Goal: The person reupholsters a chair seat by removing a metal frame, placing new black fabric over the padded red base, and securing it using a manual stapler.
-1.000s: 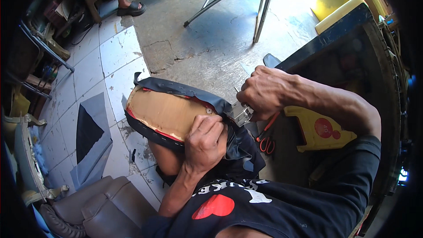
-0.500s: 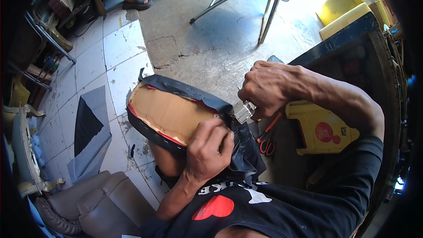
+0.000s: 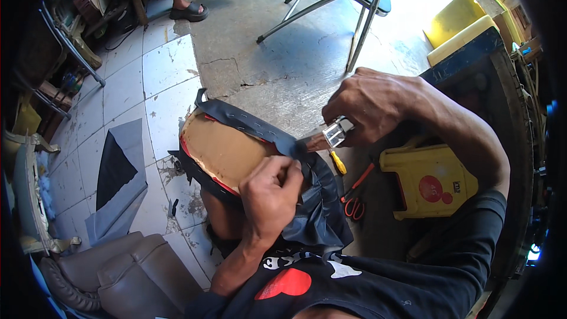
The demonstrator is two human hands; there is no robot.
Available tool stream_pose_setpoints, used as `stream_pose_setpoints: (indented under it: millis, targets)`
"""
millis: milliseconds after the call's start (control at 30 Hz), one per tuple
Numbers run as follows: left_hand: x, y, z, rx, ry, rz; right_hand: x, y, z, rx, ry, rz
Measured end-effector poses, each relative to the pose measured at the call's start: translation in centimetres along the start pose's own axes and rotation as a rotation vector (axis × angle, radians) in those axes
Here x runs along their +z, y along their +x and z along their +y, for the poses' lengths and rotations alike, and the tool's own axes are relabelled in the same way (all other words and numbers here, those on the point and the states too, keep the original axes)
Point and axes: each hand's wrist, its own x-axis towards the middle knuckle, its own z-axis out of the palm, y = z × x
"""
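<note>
Board (image 3: 221, 149), tan, flat and oblong with rounded corners, lies over my thigh. Black leather-like cover (image 3: 322, 204) wraps its rim and gathers in glossy folds at the near right; bright staples (image 3: 243, 114) line the turned edge, above red material (image 3: 208, 118). My right hand (image 3: 375, 106) grips a shiny metal stapler (image 3: 335, 132), nose at the cover. My left hand (image 3: 270, 195) curls over the board's right end; whether it pinches the cover, I cannot tell.

Right hand (image 3: 369, 109) grips a stapler (image 3: 335, 134) — left hand (image 3: 267, 195) on black cover (image 3: 322, 201).
</note>
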Motion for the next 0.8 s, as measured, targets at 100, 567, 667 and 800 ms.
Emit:
stream_pose_setpoints:
  millis: [100,567,667,800]
  targets:
    - [0.2,-0.8,0.8,0.109,0.082,0.019,-1.0,1.7,-0.6,0.008,-0.053,-0.057]
    - [-1.6,-0.8,0.9,0.056,0.112,-0.143,0.2,3.0,1.0,0.013,0.214,-0.202]
    - [-2.6,-2.0,0.5,0.036,0.122,-0.226,-0.4,1.0,-0.2,0.009,0.245,-0.188]
    - [-2.7,-3.6,-0.9,0.222,0.501,-0.138,2.6,-0.5,-1.4,-0.049,0.234,-0.146]
